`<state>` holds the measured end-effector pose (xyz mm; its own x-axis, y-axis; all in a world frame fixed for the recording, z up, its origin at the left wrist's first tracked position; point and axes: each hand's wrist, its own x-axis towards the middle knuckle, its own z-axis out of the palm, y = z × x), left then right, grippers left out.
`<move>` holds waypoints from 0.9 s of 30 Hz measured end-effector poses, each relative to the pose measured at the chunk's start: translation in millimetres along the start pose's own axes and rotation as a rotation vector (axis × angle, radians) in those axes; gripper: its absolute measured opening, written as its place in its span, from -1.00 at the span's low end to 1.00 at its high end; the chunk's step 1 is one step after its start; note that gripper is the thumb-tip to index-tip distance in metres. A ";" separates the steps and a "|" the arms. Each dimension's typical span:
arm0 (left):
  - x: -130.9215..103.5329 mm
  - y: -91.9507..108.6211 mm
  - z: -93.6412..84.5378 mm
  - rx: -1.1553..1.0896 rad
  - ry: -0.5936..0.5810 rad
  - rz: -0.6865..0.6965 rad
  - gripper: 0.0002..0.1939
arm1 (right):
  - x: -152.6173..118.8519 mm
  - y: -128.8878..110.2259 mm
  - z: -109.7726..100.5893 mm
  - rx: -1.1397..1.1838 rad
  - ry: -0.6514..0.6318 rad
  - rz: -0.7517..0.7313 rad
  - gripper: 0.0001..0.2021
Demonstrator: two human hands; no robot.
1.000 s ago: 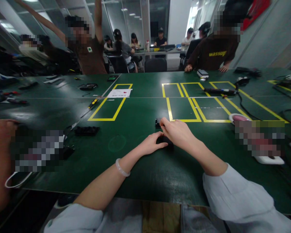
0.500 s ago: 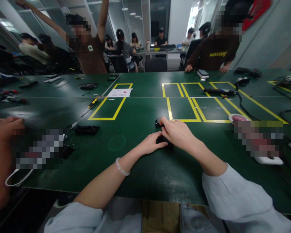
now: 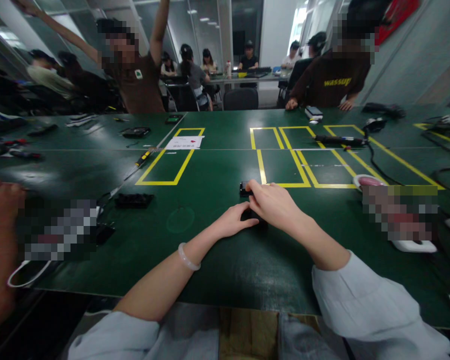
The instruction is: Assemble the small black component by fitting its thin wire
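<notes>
A small black object (image 3: 244, 189) lies on the green table in front of me, partly hidden under my fingers. My right hand (image 3: 273, 202) is closed over its near side, thumb and fingers bent down around it. Just left of that, my left hand (image 3: 235, 220) has its thumb and fingers curved against the near part of the black object, with a pale bracelet on the wrist. How the dark parts between the hands fit together is hidden.
Yellow tape rectangles (image 3: 285, 186) mark the table beyond my hands. A black part (image 3: 134, 200) and a screwdriver (image 3: 142, 159) lie left, a white-edged tray (image 3: 416, 246) right. A co-worker's hand (image 3: 3, 195) is at far left; two people stand across the table.
The co-worker's hand at the far left has shifted slightly left. My hands have hardly moved on the black object.
</notes>
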<state>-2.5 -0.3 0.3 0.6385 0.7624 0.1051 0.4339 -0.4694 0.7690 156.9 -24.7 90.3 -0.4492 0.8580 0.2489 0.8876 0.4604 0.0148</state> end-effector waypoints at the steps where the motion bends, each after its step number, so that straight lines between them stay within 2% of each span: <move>1: 0.1 0.0 0.1 -0.002 0.000 0.002 -0.59 | 0.0 0.0 -0.3 -0.001 -0.004 -0.001 -0.78; 7: 0.2 1.8 -0.4 0.012 -0.004 -0.021 -0.59 | 2.2 -0.6 -0.5 -0.064 -0.089 0.007 -0.73; 12: 0.2 0.5 -0.1 0.003 0.001 -0.003 -0.60 | 0.6 -1.2 -1.4 -0.004 -0.028 0.015 -0.77; 20: 0.1 1.1 -1.0 0.016 -0.007 -0.007 -0.58 | 2.4 -0.3 -0.2 -0.061 -0.072 0.004 -0.76; 27: 0.2 0.1 -0.2 0.002 -0.004 0.006 -0.59 | 0.7 -0.8 -0.1 -0.003 -0.012 0.002 -0.78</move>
<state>-2.4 -0.1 0.6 0.6436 0.7578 0.1073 0.4315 -0.4751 0.7669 155.9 -24.5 90.6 -0.4491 0.8614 0.2374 0.8885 0.4585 0.0169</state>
